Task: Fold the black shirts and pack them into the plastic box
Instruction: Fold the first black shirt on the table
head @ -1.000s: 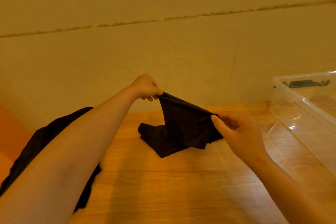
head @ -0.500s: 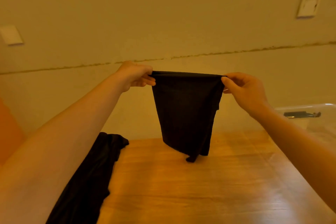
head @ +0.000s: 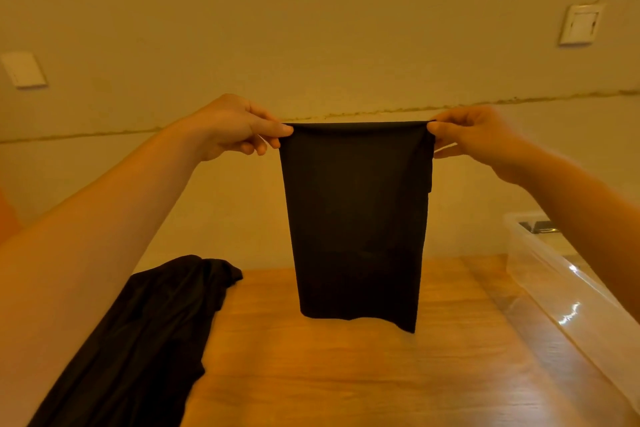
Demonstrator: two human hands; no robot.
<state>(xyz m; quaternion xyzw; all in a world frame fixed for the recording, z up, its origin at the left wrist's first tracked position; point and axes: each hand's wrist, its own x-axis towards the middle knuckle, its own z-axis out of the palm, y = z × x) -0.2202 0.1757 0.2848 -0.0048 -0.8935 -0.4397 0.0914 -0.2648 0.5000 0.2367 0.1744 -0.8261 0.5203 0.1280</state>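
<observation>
While the left hand (head: 235, 126) and right hand (head: 474, 135) each pinch a top corner of the black shirt (head: 356, 218) in clamped fingers, it hangs below them above the table (head: 346, 374), mid-fold; next, lowering it flat, the plastic box (head: 568, 284) waiting rightward.

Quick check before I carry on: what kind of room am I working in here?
Most likely a room in a home, not a workshop. A wooden table stands against a plain painted wall with a wall switch, and a clear plastic box sits at the table's right edge.
</observation>
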